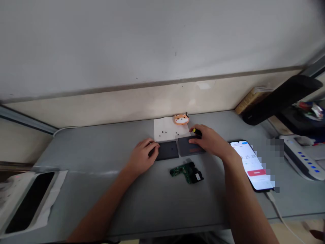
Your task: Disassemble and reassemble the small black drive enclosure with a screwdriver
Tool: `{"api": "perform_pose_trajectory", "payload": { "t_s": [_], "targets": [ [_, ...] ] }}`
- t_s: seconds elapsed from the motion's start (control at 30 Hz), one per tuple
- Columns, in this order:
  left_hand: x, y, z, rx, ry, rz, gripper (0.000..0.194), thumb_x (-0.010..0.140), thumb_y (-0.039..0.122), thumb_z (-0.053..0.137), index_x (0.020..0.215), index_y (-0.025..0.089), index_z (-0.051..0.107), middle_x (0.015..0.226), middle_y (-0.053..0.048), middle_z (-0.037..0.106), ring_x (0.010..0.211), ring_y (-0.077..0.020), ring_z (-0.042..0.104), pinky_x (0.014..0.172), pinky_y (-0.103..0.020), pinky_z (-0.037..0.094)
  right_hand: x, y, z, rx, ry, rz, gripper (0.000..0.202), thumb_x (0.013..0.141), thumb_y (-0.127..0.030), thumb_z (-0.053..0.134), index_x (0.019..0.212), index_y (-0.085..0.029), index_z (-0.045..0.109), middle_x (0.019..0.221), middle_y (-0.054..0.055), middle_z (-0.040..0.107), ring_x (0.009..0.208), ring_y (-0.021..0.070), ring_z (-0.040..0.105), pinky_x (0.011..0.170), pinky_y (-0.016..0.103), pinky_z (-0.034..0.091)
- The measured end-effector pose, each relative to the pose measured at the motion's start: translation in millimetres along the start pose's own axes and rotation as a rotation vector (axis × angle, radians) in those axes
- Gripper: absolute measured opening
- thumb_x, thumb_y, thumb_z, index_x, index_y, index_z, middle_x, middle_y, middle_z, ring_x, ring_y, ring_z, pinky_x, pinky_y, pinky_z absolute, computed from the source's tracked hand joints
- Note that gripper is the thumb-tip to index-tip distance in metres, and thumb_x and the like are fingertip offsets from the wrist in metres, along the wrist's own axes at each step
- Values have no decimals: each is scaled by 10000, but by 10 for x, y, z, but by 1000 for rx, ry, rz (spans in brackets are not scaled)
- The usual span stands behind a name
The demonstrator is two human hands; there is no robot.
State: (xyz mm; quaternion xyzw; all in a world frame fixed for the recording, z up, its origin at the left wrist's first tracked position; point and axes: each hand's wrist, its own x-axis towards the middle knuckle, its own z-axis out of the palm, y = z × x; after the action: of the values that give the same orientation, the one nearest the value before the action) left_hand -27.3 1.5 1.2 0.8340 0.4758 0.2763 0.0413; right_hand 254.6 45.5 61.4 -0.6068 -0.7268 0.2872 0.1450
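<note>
On the grey table lie two dark flat casing halves side by side. My left hand (144,156) has its fingers bent over the outer edge of the left casing half (167,150), pinching it. The right casing half (185,146) sits partly under my right hand (212,139). Between that hand's fingers is a screwdriver (197,132) with a black and yellow handle; its shaft cannot be made out. Nearer to me rests a green circuit board (186,172) with a black part attached. Several tiny dark screws (163,132) are scattered on a white paper (158,126) behind the casing halves.
An orange animal-face case (181,119) stands on the paper's back edge. Right of my forearm lies a lit phone (250,166) on a cable, then a white power strip (303,159) and a black cylinder (279,101). Far left is a dark-screened phone (30,201).
</note>
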Motion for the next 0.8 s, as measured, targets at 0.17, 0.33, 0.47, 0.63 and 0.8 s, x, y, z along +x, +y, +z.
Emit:
{"api": "perform_pose_trajectory", "payload": {
  "t_s": [0.17,0.33,0.47,0.63,0.8],
  "targets": [
    [9,34,-30,33,57,-3,263,1019,212,462,1033,193,724,984,-79,696,875,-199,677,822,-352,564,13,32,13,6,26,-52,213,850,-151,722,1058,-193,699,1085,100,716,912,223,664,791,324,510],
    [-86,407,-25,63,99,164,246,1017,217,510,1150,206,717,1096,-103,709,1009,-232,666,915,-392,523,23,47,19,-1,25,-51,236,819,-139,745,1046,-187,705,1064,104,732,928,231,673,819,333,523],
    [-200,669,83,-51,-203,425,300,1039,258,519,1301,233,663,1224,-86,727,1091,-221,664,965,-375,503,5,44,27,30,56,-62,218,816,-139,741,1022,-202,713,1032,89,734,872,223,667,785,344,533],
    [-167,580,80,-125,-356,380,363,980,74,470,1220,220,700,1300,-95,712,1178,-229,643,994,-393,509,-6,50,22,25,42,-57,213,827,-155,739,1034,-196,709,1048,95,727,892,227,670,806,338,525],
    [-123,452,44,-127,-352,395,508,852,-52,434,1181,211,719,1293,-83,717,1180,-235,636,980,-394,546,-1,59,22,9,26,-53,237,840,-173,732,1074,-183,695,1069,102,725,904,222,664,814,334,518]
  ]
}}
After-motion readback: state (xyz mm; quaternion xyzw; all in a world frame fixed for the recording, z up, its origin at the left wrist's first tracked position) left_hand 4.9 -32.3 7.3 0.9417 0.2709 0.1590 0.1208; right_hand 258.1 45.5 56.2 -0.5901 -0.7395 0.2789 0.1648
